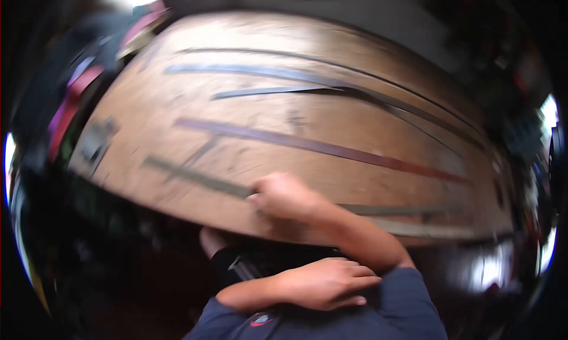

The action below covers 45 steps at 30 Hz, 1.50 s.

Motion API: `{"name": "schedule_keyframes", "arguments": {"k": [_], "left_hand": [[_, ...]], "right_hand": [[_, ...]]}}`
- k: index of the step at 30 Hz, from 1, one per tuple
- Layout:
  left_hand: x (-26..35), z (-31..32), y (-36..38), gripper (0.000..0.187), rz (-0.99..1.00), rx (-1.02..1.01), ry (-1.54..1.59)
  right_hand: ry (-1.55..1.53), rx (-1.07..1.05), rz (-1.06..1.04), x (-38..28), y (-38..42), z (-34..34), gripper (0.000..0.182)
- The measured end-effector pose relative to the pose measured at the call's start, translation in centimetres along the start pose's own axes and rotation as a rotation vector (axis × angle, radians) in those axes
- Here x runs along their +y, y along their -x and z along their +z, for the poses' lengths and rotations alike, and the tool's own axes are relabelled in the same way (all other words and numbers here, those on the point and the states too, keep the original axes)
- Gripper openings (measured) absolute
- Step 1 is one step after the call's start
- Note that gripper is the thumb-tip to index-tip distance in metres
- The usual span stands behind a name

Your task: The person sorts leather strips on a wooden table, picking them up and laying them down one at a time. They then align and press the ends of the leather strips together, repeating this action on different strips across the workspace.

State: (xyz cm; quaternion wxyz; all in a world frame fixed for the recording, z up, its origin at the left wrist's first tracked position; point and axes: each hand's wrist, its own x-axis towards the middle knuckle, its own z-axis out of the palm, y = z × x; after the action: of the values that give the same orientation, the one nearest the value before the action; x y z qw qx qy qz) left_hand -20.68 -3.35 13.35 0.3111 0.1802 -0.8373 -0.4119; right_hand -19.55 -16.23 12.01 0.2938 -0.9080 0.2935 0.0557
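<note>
Tabletop of worn, scratched brown wood (148, 112), wide and bowed by the fisheye lens, filling most of the blurred view, with dark workshop clutter around it. Laid lengthwise across the wood, several long flat metal strips, well apart from one another: a long grey-blue strip (266, 72) towards the far side, a thin dark curved strip (331, 62) just beyond it, a shorter dark strip (272, 92) nearer the middle, and a long purplish-red strip (307, 143) running down to the right. Closest to the near edge, a long dull grey-green metal strip (195, 177), running from left of centre out to the right, with a paler strip (426, 229) just beside it along the edge. At the far left, off the tabletop, blurred pink and red objects (71, 103). Lower centre, a navy-blue sleeve (408, 292). Right hand (284, 195) reaching in from the right, knuckles up, fingers curled down onto the grey-green strip near the table's front edge; too blurred to tell whether gripping or only pressing. Left hand (325, 284) below it, off the table, lying flat and loose with fingers stretched out, holding nothing, resting against the right arm at the edge of the sleeve.
</note>
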Motion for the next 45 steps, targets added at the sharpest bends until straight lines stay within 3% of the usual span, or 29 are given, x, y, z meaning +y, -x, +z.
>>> {"name": "schedule_keyframes", "arguments": {"k": [5,10,12,14,15,24,28,32,34,36,38,40,41,42,45], "left_hand": [[-0.6,1.0,-1.8,0.047,-0.06,0.109,-0.029],[0.1,1.5,-2.0,0.037,-0.244,0.196,-0.088],[-0.4,1.9,-2.1,0.036,-0.316,0.084,-0.082],[-2.1,3.3,-1.5,0.036,-0.29,0.172,-0.156],[-2.6,3.4,-1.5,0.041,-0.408,0.099,-0.028],[-6.9,7.9,2.8,0.037,-0.563,0.21,0.01],[-4.5,5.2,5.4,0.029,-0.529,0.455,0.089],[-0.7,0.0,8.2,0.023,-0.65,0.821,-0.101],[0.0,-1.9,9.5,0.021,-0.861,1.041,-0.347],[-1.7,-4.5,11.9,0.022,-0.984,1.035,-0.906],[-3.7,-5.8,13.2,0.026,-0.935,1.075,-1.005],[-5.3,-6.8,14.4,0.031,-1.012,1.033,-1.096],[-6.0,-7.3,14.9,0.044,-1.089,1.023,-1.159],[-6.7,-7.7,15.2,0.059,-1.302,0.984,-1.231],[-9.6,-9.7,18.2,0.074,-1.539,1.005,-1.195]], "right_hand": [[-0.091,-0.09,-0.099,0.7,-0.4,-2.1,0.034],[-0.232,-0.189,-0.188,2.9,-2.7,-1.7,0.034],[-0.262,-0.225,-0.276,4.0,-3.6,-1.3,0.032],[-0.426,-0.302,-0.146,4.4,-3.9,-1.6,0.03],[-0.483,-0.336,-0.153,4.8,-4.2,-1.5,0.029],[-0.642,-0.419,-0.168,6.3,-5.4,-1.4,0.026],[-0.577,-0.377,-0.213,6.0,-5.1,-1.5,0.031],[-0.621,-0.392,-0.204,6.4,-5.2,-1.3,0.034],[-0.579,-0.389,-0.245,6.1,-5.1,-1.6,0.032],[-0.587,-0.41,-0.221,6.1,-5.0,-1.7,0.031],[-0.568,-0.404,-0.21,6.3,-5.2,-1.6,0.031],[-0.523,-0.354,-0.274,6.5,-5.3,-1.2,0.031],[-0.543,-0.363,-0.219,5.8,-4.5,-1.8,0.031],[-0.537,-0.367,-0.193,5.7,-4.5,-2.0,0.031],[-0.544,-0.43,-0.109,5.3,-4.9,-2.1,0.028]]}}
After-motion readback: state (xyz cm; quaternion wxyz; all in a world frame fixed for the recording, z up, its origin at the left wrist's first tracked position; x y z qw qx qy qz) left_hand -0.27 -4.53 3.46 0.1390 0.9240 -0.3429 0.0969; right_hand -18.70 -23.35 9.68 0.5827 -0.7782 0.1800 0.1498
